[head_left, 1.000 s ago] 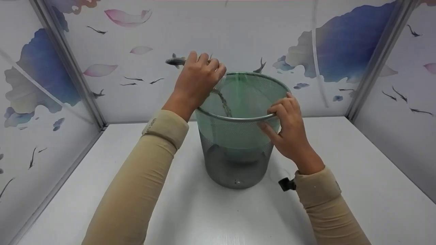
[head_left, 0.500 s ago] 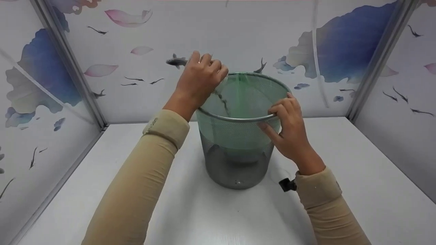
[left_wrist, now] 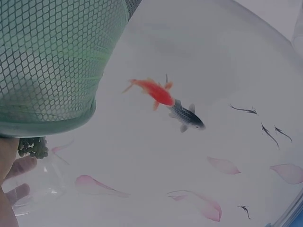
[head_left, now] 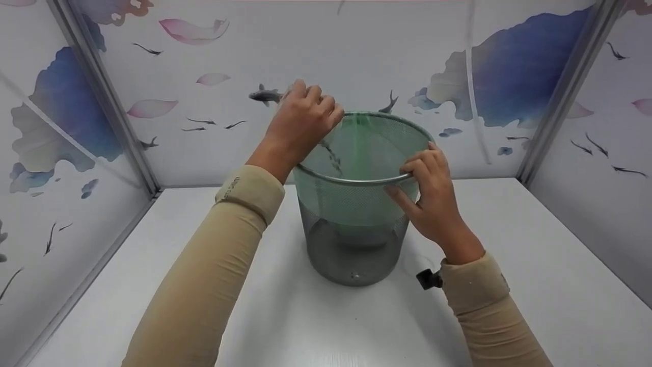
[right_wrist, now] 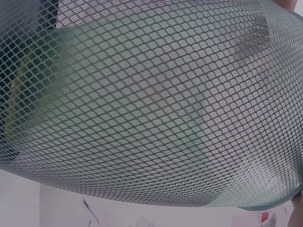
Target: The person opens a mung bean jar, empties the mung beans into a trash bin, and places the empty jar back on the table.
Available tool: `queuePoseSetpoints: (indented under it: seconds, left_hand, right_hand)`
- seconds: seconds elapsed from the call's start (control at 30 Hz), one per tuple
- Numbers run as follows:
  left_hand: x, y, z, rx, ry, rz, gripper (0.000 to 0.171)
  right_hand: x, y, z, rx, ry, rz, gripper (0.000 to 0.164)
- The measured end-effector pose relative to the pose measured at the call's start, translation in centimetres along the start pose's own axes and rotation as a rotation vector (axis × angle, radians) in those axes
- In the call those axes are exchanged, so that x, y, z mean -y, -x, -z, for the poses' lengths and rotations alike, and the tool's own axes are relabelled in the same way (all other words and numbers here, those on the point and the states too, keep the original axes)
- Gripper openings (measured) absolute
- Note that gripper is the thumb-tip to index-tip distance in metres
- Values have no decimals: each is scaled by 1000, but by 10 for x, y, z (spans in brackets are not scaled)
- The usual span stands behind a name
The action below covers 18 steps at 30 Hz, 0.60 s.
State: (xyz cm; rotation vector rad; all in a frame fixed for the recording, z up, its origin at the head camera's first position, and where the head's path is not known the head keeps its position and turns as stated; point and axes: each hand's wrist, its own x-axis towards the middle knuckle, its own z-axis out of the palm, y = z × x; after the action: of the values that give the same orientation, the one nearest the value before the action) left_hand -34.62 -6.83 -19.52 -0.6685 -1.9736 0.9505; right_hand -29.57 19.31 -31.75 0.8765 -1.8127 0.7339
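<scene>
While the left grip (head_left: 302,120) holds a vessel (left_wrist: 47,184), the right (head_left: 433,199) pinches the bin's rim (head_left: 354,182).

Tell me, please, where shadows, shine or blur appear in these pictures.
Head: soft shadows beside the mesh bin, pale shine on the near part of the table, blurred dark pieces below the left hand. Left wrist: dull light, faint glints on the clear object. Right wrist: what shows through the mesh bin looks hazy.

The bin (head_left: 351,260) stood on the table (head_left: 356,326) before me, a bag (head_left: 356,204) inside, the wall (head_left: 367,46) behind. Above its left side, my left hand (head_left: 303,120) held a cup (left_wrist: 47,182); my right hand (head_left: 433,196) gripped the right rim (head_left: 356,181). Grains (head_left: 333,158) hung between cup and bag.
</scene>
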Motion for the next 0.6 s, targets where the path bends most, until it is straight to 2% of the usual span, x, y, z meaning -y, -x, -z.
queuePoseSetpoints:
  seconds: [0.37, 0.6]
  left_hand:
    - [-1, -2, 0, -20, -1, -18, 28]
    - [0, -3, 3, 10, 42, -86, 39]
  right_hand:
    - [-1, 1, 0, 1, 12, 1, 50]
    - [-1, 1, -1, -3, 7, 4, 51]
